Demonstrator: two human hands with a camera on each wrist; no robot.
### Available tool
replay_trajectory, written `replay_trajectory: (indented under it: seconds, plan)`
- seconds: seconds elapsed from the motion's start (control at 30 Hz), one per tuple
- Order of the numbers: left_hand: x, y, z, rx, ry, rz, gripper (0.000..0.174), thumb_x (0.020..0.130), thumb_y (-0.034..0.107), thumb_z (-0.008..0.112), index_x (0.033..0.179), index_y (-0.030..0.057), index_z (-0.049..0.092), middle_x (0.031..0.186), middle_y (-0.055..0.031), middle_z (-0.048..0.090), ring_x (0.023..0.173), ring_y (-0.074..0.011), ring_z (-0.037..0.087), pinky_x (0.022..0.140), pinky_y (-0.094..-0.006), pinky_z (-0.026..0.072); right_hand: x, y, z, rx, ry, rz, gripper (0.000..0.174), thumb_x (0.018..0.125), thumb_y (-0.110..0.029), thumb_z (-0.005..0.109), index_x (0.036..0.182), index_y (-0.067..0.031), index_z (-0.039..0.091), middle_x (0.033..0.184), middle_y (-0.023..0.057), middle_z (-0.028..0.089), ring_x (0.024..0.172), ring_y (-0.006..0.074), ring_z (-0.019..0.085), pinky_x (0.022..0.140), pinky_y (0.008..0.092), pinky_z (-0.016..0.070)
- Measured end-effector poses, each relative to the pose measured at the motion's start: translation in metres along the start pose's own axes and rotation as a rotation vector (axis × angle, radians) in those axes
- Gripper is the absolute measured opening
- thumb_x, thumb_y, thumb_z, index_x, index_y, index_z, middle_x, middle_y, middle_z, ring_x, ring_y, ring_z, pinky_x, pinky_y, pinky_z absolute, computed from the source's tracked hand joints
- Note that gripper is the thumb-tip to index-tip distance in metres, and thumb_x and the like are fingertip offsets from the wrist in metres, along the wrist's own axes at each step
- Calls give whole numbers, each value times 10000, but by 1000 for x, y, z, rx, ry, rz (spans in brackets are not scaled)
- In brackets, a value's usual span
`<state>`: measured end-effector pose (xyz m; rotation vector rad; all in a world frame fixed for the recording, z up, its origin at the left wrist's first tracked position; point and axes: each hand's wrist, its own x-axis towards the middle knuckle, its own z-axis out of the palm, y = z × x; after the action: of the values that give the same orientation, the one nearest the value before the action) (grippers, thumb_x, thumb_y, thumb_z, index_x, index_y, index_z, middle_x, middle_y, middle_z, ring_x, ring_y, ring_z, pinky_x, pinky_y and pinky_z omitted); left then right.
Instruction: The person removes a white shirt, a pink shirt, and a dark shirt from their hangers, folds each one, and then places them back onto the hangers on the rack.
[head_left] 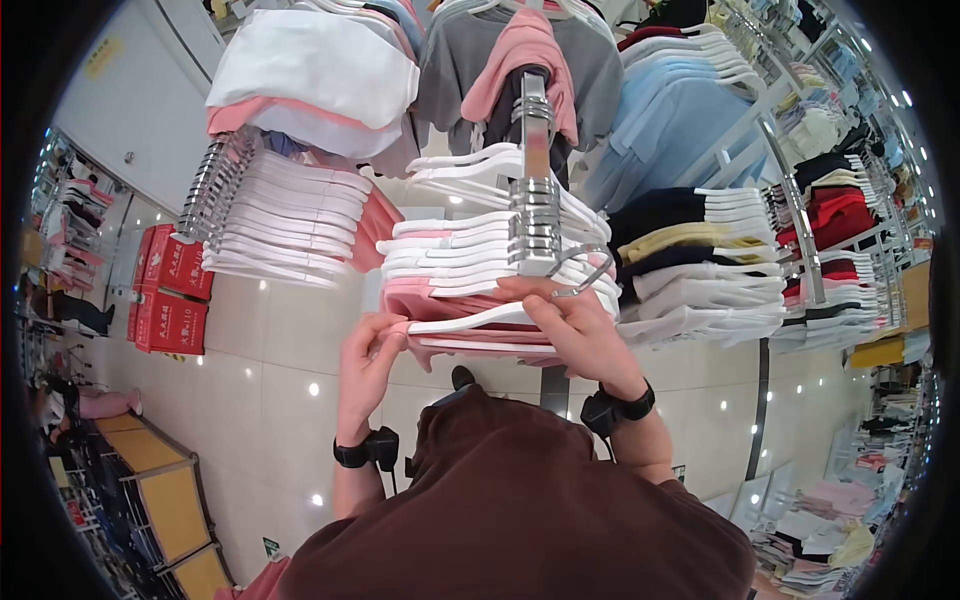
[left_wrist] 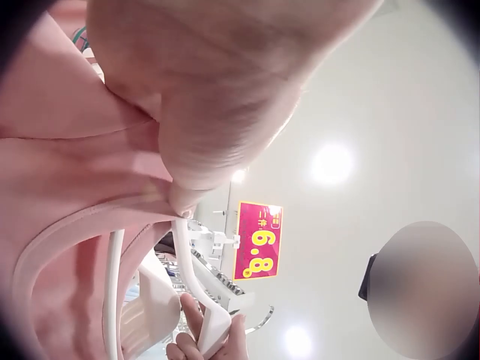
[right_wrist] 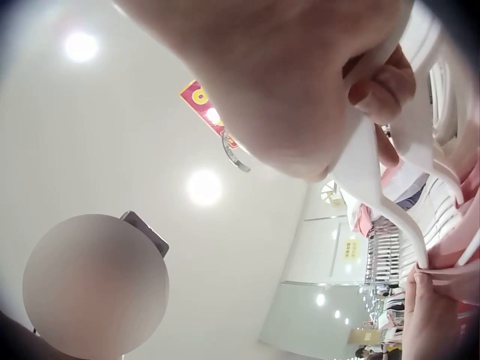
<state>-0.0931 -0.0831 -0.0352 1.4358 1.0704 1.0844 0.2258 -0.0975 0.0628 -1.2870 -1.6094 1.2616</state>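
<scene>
A white clothes hanger (head_left: 470,320) lies across the front of the rack, its shoulder slipped into a pink garment (left_wrist: 82,172). My right hand (head_left: 575,325) grips the hanger at its middle, below the metal hook (head_left: 602,272). At the hanger's left end, my left hand (head_left: 370,365) pinches the pink fabric, thumb against the hanger tip. The right wrist view shows the hanger (right_wrist: 386,195) running from the right fingers to the left hand (right_wrist: 431,307). Seen from the left wrist, the pink neckline curves beside the white hanger arm.
More white hangers (head_left: 440,255) with pink clothes hang on the chrome rail (head_left: 536,190) just ahead. To the left is another row of white hangers (head_left: 290,210); dark and white garments (head_left: 700,290) hang to the right. Red boxes (head_left: 172,290) stand on the floor at left.
</scene>
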Motion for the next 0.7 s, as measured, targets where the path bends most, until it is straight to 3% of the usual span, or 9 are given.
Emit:
replay_trajectory:
  seconds: [0.17, 0.27, 0.33, 0.37, 0.43, 0.57, 0.63, 0.7]
  plan:
    - [21, -6, 4, -58, -23, -22, 187, 1094, 88, 592, 1215, -21, 683, 1063, -52, 684, 947, -116, 675, 819, -271, 546, 10, -8, -5, -1, 18, 156, 376, 1105, -145, 514, 1392, 25, 688, 1237, 98, 788, 1139, 167, 690, 1041, 349, 535]
    - [33, -5, 3, -129, -33, -90, 213, 1118, 123, 555, 1208, -21, 683, 1015, -38, 684, 918, -96, 653, 789, -269, 536, 15, 1, -6, 33, 52, 111, 372, 1095, -141, 533, 1395, 9, 696, 1229, 91, 791, 1115, 146, 690, 1030, 340, 539]
    - [37, -13, -2, -98, -128, -94, 263, 1164, 161, 460, 1223, -21, 640, 1139, -78, 692, 1019, -153, 712, 898, -329, 623, 17, 2, -5, -11, 65, 95, 350, 1086, -135, 552, 1363, 1, 717, 1207, 83, 794, 1068, 142, 697, 1011, 342, 549]
    - [39, -18, -3, -100, -135, -96, 263, 1164, 161, 460, 1223, -21, 640, 1139, -78, 692, 1019, -153, 712, 898, -329, 623, 18, 3, -4, -25, 71, 92, 342, 1083, -133, 558, 1353, -2, 724, 1200, 80, 794, 1052, 140, 699, 1004, 342, 552]
    - [40, -25, -4, -106, -142, -105, 249, 1160, 154, 472, 1217, -18, 643, 1141, -68, 689, 1024, -150, 712, 895, -319, 617, 20, 10, 1, -17, 136, -81, 301, 1060, -199, 659, 1285, -18, 747, 910, 76, 737, 764, 102, 632, 690, 286, 513]
    - [44, -28, -3, -57, -158, -111, 236, 1150, 152, 497, 1207, -21, 647, 1145, -61, 686, 990, -140, 702, 897, -317, 614, 15, 2, 13, -140, 211, -92, 231, 1025, -162, 712, 1177, 8, 755, 912, 102, 747, 782, 135, 653, 703, 298, 516]
    - [46, -29, 1, -112, -93, -178, 204, 1114, 132, 564, 1183, -17, 684, 1059, -34, 712, 887, -89, 645, 798, -265, 550, 11, 2, 21, -200, 221, 55, 186, 1009, -142, 737, 1105, 16, 754, 869, 93, 753, 753, 144, 667, 692, 296, 522]
    - [48, -26, 0, -89, -109, -182, 201, 1112, 129, 566, 1175, -22, 683, 1068, -39, 713, 895, -93, 652, 799, -270, 554, 12, 7, 27, -163, 279, -4, 179, 1009, -141, 739, 1088, 18, 754, 841, 87, 751, 728, 137, 670, 671, 290, 520]
